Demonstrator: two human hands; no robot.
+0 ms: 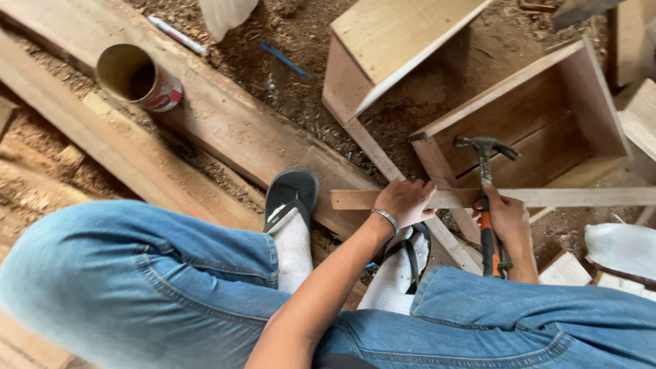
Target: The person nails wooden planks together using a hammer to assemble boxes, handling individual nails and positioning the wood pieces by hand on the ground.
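My left hand [404, 202] presses down on a thin wooden strip [567, 197] that lies across the frame from centre to the right edge. My right hand [507, 220] grips a claw hammer [486, 179] by its orange and black handle, the steel head pointing away from me just above the strip. A silver bracelet is on my left wrist. I squat in blue jeans, with white socks and black flip-flops [292, 193] on both feet.
An open wooden box [586, 89] lies behind the strip, another box [383, 48] to its left. Long planks [225, 116] run diagonally at left, with a tin can [139, 76] lying on them. Sawdust covers the ground. White plastic [623, 247] sits at right.
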